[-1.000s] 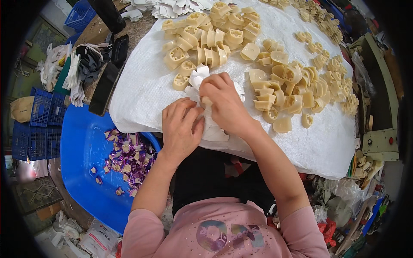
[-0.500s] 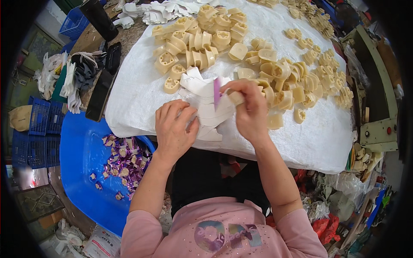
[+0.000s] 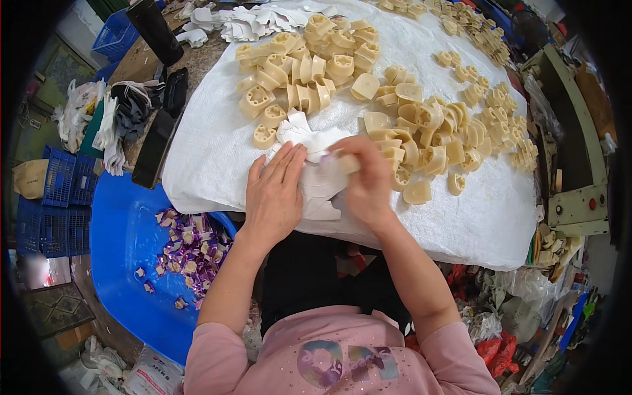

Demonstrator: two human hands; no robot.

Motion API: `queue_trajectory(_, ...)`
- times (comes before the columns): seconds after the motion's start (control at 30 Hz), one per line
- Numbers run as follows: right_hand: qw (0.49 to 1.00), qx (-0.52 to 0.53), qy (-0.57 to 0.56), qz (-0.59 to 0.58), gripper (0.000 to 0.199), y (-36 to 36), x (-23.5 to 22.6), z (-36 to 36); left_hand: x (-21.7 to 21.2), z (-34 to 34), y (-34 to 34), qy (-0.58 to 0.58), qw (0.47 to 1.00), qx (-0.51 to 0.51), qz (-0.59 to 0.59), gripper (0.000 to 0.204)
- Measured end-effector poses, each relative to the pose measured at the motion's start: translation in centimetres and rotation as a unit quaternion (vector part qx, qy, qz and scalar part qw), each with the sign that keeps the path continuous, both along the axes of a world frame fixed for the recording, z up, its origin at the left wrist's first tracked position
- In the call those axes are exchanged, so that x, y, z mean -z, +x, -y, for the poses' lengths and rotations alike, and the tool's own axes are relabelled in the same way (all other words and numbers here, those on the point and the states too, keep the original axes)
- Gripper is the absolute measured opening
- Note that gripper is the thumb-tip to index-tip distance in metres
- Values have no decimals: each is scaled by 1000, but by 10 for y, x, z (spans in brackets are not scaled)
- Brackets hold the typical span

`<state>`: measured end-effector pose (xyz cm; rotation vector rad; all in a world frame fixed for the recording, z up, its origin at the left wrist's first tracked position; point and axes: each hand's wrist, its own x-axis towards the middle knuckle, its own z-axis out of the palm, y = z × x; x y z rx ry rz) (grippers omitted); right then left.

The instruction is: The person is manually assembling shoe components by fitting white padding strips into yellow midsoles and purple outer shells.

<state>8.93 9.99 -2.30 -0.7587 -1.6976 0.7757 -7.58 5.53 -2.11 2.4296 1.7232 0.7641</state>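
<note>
My left hand (image 3: 275, 194) lies with its fingers stretched out on a stack of white, thin curved cut-outs (image 3: 320, 205) near the table's front edge. Just right of it, my right hand (image 3: 368, 187) is closed round a beige plastic piece (image 3: 345, 164), held low over the same cut-outs. Motion smears this hand and the piece. A bit of purple film (image 3: 326, 158) shows faintly at the piece's left end; how it is attached I cannot tell. Beyond my hands lies a heap of hollow beige plastic pieces (image 3: 303, 69), and another heap (image 3: 434, 128) spreads to the right.
White woven sheeting (image 3: 210, 151) covers the table. At the lower left stands a blue tub (image 3: 125, 263) holding purple-and-beige pieces (image 3: 191, 253). A phone (image 3: 155, 148), a black tumbler (image 3: 155, 33) and more white cut-outs (image 3: 263, 23) lie along the far left. A green metal frame (image 3: 579, 197) borders the right.
My left hand has slid slightly right and its fingers have straightened over the cut-outs. My right hand has lowered and turned, bringing the beige piece down; the purple strip now shows far less.
</note>
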Motion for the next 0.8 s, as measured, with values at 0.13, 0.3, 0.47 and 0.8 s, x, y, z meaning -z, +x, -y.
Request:
queue_trajectory(0.13,984,94,-3,-151,22,27,-22,13,1,1,1,-3,1000,5,-2,53)
queue_trajectory(0.3,980,156,-25,-119,12,60,-62,41,3,-4,-4,-4,999,31,19,50)
queue_trajectory(0.47,984,58,-164,-42,9,70,-59,65,-44,10,15,-37,982,106,149,39)
queue_trajectory(0.8,968,-15,-246,-48,17,94,-44,83,-23,53,73,-226,877,102,411,14)
